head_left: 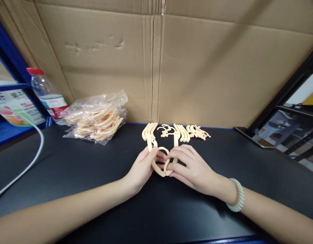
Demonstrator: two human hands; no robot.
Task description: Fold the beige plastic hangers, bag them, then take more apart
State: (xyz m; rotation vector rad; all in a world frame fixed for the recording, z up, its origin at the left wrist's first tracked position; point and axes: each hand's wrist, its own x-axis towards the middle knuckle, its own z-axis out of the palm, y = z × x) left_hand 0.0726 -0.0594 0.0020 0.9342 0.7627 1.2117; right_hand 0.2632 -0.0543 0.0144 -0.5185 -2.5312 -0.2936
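Note:
Both hands grip a beige folding clothes hanger (158,170), held over the dark table with its two arms angled upward and its curved hook between them. My left hand (144,163) is closed on the left arm, thumb in front and fingers behind. My right hand (190,166) pinches around the right arm and the hook near the bottom joint, where fingers partly hide it. Just behind lie loose beige hanger arms (182,133) and, to their left, more arms (146,131). Several hooks (165,130) lie among them, with a heap of small curved pieces (198,131) at right.
A clear plastic bag (95,117) of beige hanger parts lies at left, beside a red-capped bottle (51,95). A white cable (35,156) curves along the left side. Cardboard (209,67) walls the back. A phone-like flat object (254,137) rests at the right.

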